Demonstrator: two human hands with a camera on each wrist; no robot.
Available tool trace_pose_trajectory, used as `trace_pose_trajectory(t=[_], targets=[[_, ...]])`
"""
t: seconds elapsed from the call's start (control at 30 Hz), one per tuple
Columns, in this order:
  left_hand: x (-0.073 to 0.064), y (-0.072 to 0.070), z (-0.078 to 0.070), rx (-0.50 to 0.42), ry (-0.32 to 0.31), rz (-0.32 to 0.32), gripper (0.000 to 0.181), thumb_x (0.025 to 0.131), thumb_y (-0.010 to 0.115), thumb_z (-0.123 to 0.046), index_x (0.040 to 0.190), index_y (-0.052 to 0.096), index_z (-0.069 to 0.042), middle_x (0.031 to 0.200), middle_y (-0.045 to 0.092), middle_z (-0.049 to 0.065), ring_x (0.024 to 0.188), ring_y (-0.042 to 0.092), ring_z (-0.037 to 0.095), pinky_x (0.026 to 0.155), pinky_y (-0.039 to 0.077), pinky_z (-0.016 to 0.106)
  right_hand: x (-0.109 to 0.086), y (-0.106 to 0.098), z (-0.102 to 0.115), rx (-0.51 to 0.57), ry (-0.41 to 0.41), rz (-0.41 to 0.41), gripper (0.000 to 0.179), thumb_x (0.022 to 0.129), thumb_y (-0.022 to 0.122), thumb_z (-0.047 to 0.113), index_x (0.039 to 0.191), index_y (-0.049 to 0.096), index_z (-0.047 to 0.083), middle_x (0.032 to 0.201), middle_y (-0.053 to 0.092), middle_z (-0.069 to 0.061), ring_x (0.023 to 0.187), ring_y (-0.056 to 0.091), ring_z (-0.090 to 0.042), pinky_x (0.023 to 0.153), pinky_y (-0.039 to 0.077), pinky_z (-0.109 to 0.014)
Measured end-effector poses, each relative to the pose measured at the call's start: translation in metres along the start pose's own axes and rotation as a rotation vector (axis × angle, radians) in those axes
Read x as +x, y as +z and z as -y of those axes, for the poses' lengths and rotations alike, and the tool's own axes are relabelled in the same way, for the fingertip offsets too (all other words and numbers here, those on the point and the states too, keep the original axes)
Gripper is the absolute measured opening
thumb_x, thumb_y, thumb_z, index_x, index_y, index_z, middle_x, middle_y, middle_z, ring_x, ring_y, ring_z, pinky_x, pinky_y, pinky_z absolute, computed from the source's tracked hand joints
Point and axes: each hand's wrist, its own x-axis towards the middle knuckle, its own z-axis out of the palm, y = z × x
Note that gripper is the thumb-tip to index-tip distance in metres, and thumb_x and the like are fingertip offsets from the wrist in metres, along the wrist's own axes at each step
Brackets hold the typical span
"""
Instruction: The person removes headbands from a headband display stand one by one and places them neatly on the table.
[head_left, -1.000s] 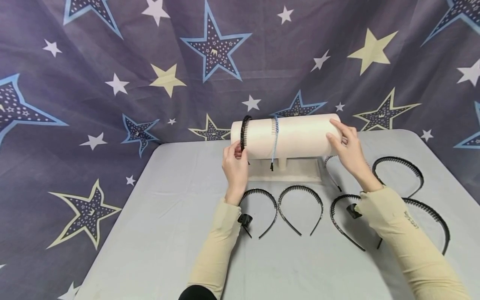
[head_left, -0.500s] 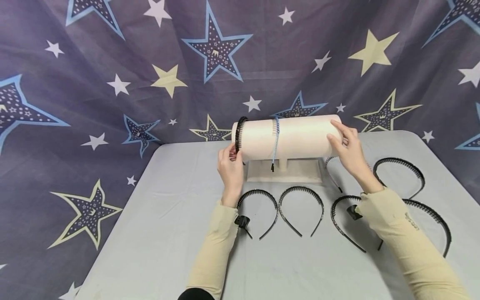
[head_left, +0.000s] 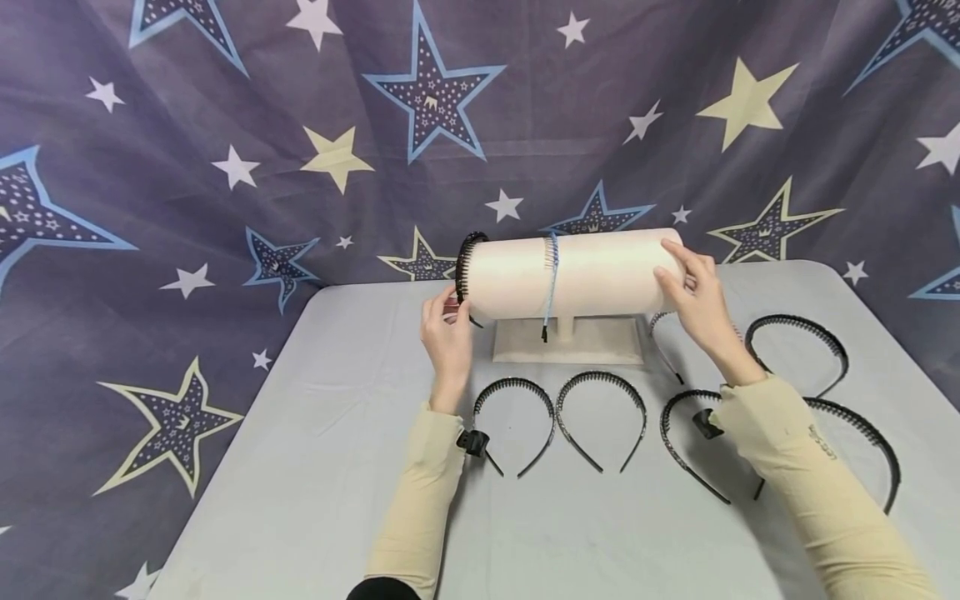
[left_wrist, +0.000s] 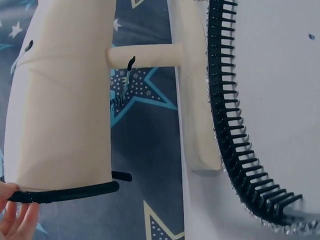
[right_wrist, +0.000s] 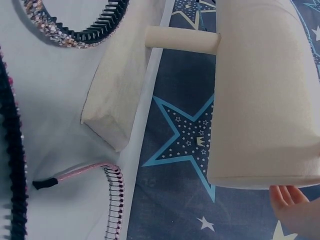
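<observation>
A cream cylindrical headband stand (head_left: pixel 607 271) stands on its flat base (head_left: pixel 600 342) near the back of the table. At its left end my left hand (head_left: pixel 448 337) pinches a black toothed headband (head_left: pixel 463 267) between thumb and fingers; in the left wrist view this headband (left_wrist: pixel 65 193) lies along the roll's very rim, one tip poking past it. My right hand (head_left: pixel 701 300) rests on the roll's right end, thumb and fingers spread over the edge. In the right wrist view, fingertips (right_wrist: pixel 287 195) touch that end. A thin blue headband (head_left: pixel 552 279) sits around the roll's middle.
Several more headbands lie on the grey tablecloth: two in front of the stand, a glittery one (head_left: pixel 600 379) among them, and others at the right, including a black one (head_left: pixel 836 333) and a pink one (right_wrist: pixel 115 195). A star-printed curtain (head_left: pixel 525 125) hangs behind.
My left hand has slid the black headband leftward along the roll to its left end. The right hand has stayed on the right end, and the blue headband has not moved.
</observation>
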Motion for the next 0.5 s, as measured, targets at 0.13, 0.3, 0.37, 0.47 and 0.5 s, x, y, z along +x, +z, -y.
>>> trace_pose_trajectory(t=[0.13,0.3,0.37,0.47,0.5], targets=[[0.003,-0.002,0.003,0.007,-0.009,-0.015,0.023,0.077,0.064,0.001,0.1,0.063,0.003,0.084,0.056,0.015,0.076,0.059,0.022,0.065,0.053,0.026,0.0,0.0,-0.001,0.006,-0.004,0.001,0.041,0.09,0.048,0.007,0.129,0.041,-0.003,0.111,0.033,-0.021,0.106,0.044,-0.04,0.095,0.041,-0.035],[0.008,-0.004,0.008,0.013,-0.049,-0.021,0.023,0.077,0.063,0.001,0.101,0.063,0.003,0.085,0.056,0.015,0.077,0.058,0.023,0.066,0.054,0.028,0.001,0.0,-0.002,0.012,-0.002,0.007,0.041,0.09,0.048,0.008,0.129,0.041,-0.003,0.112,0.032,-0.023,0.107,0.043,-0.041,0.096,0.04,-0.038],[0.009,-0.005,0.01,0.008,-0.062,-0.028,0.023,0.077,0.063,0.001,0.1,0.063,0.003,0.085,0.056,0.015,0.078,0.058,0.023,0.066,0.054,0.029,0.001,0.0,-0.002,0.013,-0.004,0.006,0.041,0.09,0.048,0.007,0.129,0.041,-0.003,0.112,0.032,-0.022,0.106,0.043,-0.04,0.095,0.041,-0.038],[0.012,-0.005,0.013,0.009,-0.069,-0.035,0.023,0.077,0.063,0.002,0.1,0.063,0.003,0.084,0.056,0.015,0.078,0.058,0.023,0.066,0.053,0.029,0.001,-0.001,-0.002,0.012,-0.006,0.006,0.041,0.09,0.048,0.007,0.129,0.041,-0.004,0.111,0.032,-0.022,0.106,0.043,-0.04,0.095,0.041,-0.036],[0.012,-0.006,0.013,0.006,-0.069,-0.038,0.023,0.076,0.063,0.002,0.1,0.063,0.004,0.084,0.056,0.015,0.077,0.058,0.024,0.066,0.053,0.03,0.001,-0.001,-0.001,0.012,-0.005,0.006,0.041,0.09,0.048,0.007,0.129,0.041,-0.004,0.112,0.032,-0.022,0.106,0.043,-0.04,0.096,0.041,-0.036]])
